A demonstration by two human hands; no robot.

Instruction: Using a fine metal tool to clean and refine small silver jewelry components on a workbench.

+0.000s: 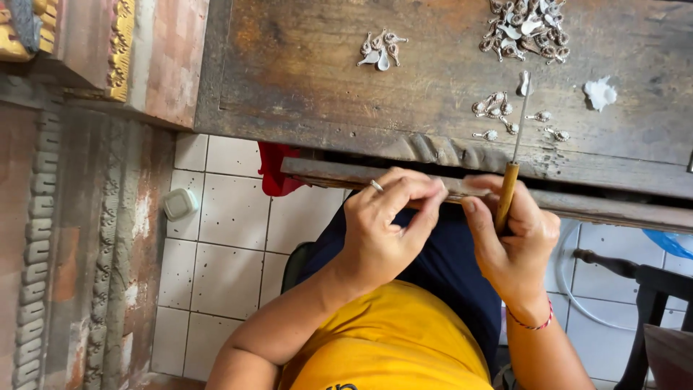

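The left hand (382, 224) sits at the front edge of the wooden workbench (303, 79), fingers curled inward with the fingertips (433, 193) pinched together; a ring shows on one finger, and whatever is pinched is too small to identify. The right hand (516, 242) is just beside it at 3 o'clock, fingers closed round the wooden handle of a slim metal tool (511, 173), whose thin shaft runs up toward 12 o'clock onto the bench top. The thumb of the right hand reaches toward the left fingertips, and the two hands meet over a narrow wooden ledge (325, 172) projecting below the bench edge. A red string bracelet (533, 323) circles the right wrist. On the bench top, at 12 o'clock from the tool tip, lies a scattered group of small silver pieces (494, 108). A larger heap of silver pieces (525, 29) lies farther up at 12 o'clock, and a smaller cluster (381, 49) lies at 10 o'clock from the hands. A white lump (600, 92) rests at 3 o'clock from the scattered group. A red cloth (274, 170) hangs below the bench at 9 o'clock from the left hand, over a white tiled floor (224, 231).
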